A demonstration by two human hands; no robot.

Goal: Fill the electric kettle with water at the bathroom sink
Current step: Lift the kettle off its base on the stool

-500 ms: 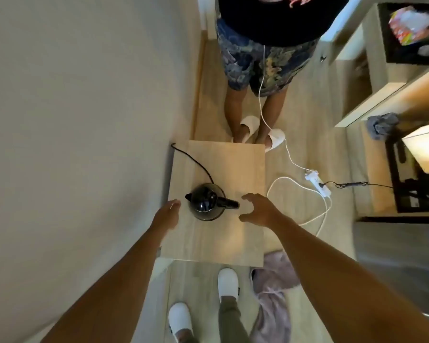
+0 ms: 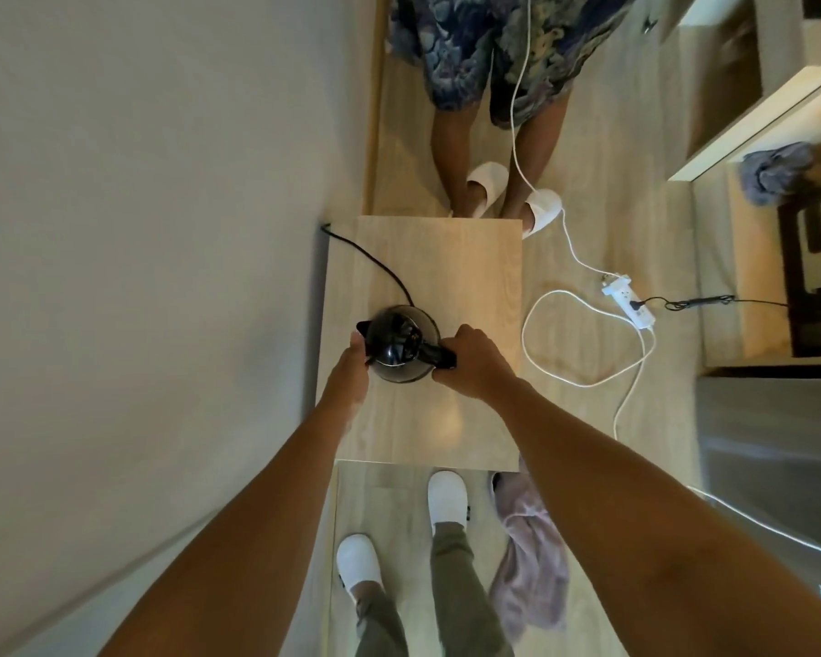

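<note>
Both hands now on kettle [image 2: 401,343], no longer apart: right hand [image 2: 474,365] wrapped around handle, left hand [image 2: 351,372] pressed flat against spout side.

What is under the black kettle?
The kettle sits on a light wooden table. A black cord runs beneath it; any base it may have is covered.

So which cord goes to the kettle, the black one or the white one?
The black cord on the table runs to the kettle. The white cord loops on the floor to the power strip.
</note>
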